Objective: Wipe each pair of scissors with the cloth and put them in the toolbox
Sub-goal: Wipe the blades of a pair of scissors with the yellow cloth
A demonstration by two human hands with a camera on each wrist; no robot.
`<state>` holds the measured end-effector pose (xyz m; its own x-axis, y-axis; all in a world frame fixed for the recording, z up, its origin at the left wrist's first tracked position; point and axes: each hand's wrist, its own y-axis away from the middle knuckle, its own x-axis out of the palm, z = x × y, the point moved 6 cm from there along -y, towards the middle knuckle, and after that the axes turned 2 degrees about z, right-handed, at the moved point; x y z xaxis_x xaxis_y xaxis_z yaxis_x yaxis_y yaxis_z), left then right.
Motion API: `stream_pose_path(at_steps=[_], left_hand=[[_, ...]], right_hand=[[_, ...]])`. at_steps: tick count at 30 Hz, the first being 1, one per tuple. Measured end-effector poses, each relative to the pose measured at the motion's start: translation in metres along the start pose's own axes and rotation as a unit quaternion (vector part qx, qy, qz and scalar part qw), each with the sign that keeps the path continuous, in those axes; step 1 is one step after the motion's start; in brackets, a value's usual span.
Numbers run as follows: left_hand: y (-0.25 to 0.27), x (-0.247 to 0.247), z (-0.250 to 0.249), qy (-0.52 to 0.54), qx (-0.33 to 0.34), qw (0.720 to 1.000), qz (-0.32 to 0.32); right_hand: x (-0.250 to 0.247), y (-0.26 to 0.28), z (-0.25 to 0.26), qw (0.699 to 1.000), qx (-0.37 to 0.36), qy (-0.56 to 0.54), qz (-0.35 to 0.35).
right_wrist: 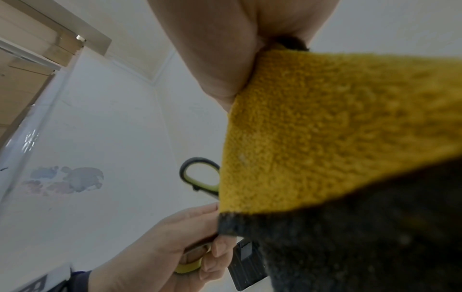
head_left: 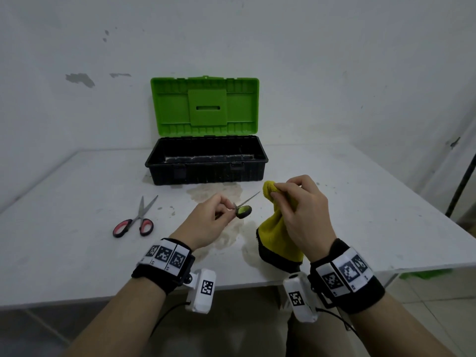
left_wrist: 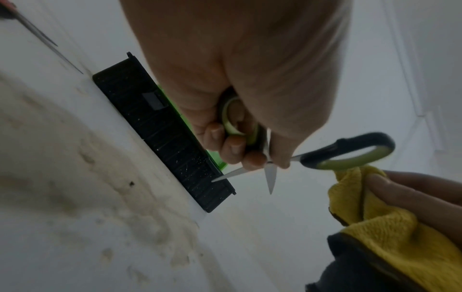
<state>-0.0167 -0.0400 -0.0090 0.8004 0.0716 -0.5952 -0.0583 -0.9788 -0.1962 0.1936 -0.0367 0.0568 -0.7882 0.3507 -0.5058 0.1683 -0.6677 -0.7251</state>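
My left hand (head_left: 216,215) grips one handle loop of the green-and-black scissors (head_left: 243,211) above the table; their blades (left_wrist: 271,177) are spread apart and the free loop (left_wrist: 350,152) sticks out to the right. My right hand (head_left: 296,202) pinches the yellow cloth (head_left: 273,228), bunched at the top, just right of the blade tip; its dark lower edge hangs to the table. The cloth (right_wrist: 325,128) fills the right wrist view. Red-handled scissors (head_left: 136,220) lie shut on the table at the left. The toolbox (head_left: 206,161) stands open behind, its green lid (head_left: 204,106) raised.
The white table (head_left: 77,240) bears dried stains in front of the toolbox. Its front edge runs just under my wrists. A white wall stands close behind the toolbox. A dark pole (head_left: 461,186) leans at the right edge.
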Motion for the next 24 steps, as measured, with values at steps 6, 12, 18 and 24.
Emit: stream_pose_path(at_steps=[6,12,18,24], left_hand=[[0.000,-0.004,-0.001,0.037,-0.001,0.999,-0.019],[-0.003,-0.008,0.006,0.039,-0.029,0.998,-0.025],[-0.004,-0.011,0.013,0.052,-0.047,0.997,-0.026],[-0.004,-0.002,-0.004,0.054,-0.045,0.997,-0.020]], right_hand=[[0.003,0.004,0.000,1.000,-0.001,-0.007,0.004],[0.003,0.004,-0.002,1.000,-0.002,-0.007,0.005],[0.010,0.008,-0.002,1.000,-0.009,-0.011,0.021],[0.031,0.010,0.008,0.997,-0.024,-0.017,0.068]])
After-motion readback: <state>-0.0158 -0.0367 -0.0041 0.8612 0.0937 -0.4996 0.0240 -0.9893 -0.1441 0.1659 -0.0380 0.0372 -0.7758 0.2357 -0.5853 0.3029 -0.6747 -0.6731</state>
